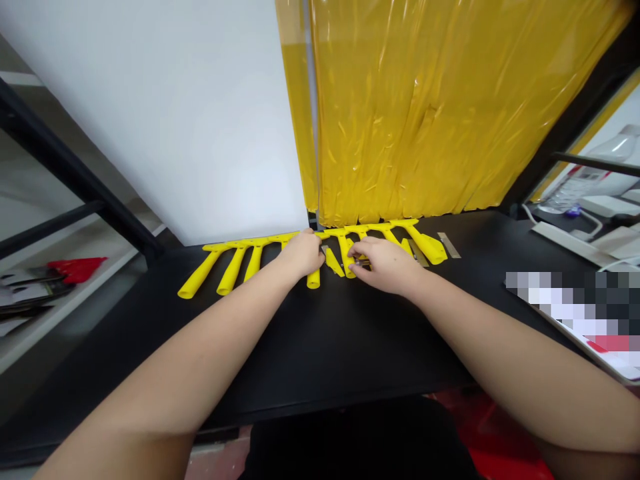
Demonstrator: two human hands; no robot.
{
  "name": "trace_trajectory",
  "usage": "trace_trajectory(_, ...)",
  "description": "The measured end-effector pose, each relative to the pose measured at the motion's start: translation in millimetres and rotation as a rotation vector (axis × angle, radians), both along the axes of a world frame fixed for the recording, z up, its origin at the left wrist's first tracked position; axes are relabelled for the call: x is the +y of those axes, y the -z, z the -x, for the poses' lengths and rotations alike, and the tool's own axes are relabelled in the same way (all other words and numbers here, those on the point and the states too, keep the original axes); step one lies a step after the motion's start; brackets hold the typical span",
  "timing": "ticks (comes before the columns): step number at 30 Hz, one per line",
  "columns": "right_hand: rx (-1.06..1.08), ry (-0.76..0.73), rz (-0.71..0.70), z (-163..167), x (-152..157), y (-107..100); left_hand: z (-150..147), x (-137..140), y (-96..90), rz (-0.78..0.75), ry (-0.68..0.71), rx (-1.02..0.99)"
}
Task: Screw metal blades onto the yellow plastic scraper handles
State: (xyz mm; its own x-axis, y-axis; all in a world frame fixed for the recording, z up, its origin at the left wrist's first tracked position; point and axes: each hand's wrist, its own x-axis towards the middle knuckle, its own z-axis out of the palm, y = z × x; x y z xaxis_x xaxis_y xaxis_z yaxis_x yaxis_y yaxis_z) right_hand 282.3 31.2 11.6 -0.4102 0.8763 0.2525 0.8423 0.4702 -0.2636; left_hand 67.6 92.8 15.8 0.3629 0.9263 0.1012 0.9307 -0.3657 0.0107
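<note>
- At the far left, red packaging (83, 269) and dark, flat packets (35, 293) lie on a pale shelf (50, 323), beyond a black frame (55, 137).
- A tall white panel (200, 127) stands behind the left part of the black tabletop (320, 347).
- Along the back of the tabletop runs a row of yellow T-shaped tools, their crossbars nearly end to end and their tubular handles towards the person; the leftmost yellow tool (195, 278) slants outward.
- The left hand (301, 253) rests over the middle of the row, its fingers bent downward, on or just above a yellow tool whose handle (313, 280) shows beside it. Whether they pinch it cannot be told.
- Between the hands lies a small yellow piece (333, 262) with a pointed end.
- The right hand (383, 263) is over the next part of the row — fingers curled, the thumb apart from the forefinger. Something small and dark seems to show in that gap, but blur hides whether it is gripped.
- Past it lie the rightmost yellow tool (434, 250) and a flat, greyish strip (449, 245); crinkled yellow sheeting (425, 113) hangs behind.
- At the far right — a clear bottle (567, 190), and nearer, a flat, pixelated object (580, 313) on the tabletop.
</note>
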Motion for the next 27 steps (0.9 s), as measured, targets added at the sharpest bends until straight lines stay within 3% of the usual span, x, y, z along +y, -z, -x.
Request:
trace_trajectory(6, -0.079, -0.028, 0.043, 3, -2, 7, 5, -4, 1.0, -0.043, -0.007, -0.090)
trace_trajectory(11, -0.097, -0.039, 0.047, 2, -2, 7, 21, -42, -7.6, 0.035, 0.103, -0.103)
trace_trajectory(15, -0.105, -0.039, 0.051, 1, -1, 9, 30, -68, 0.4, 0.070, 0.153, -0.070)
trace_trajectory(27, -0.133, -0.024, 0.041, 4, -2, 8, 26, -60, 18.2, -0.011, 0.135, -0.058)
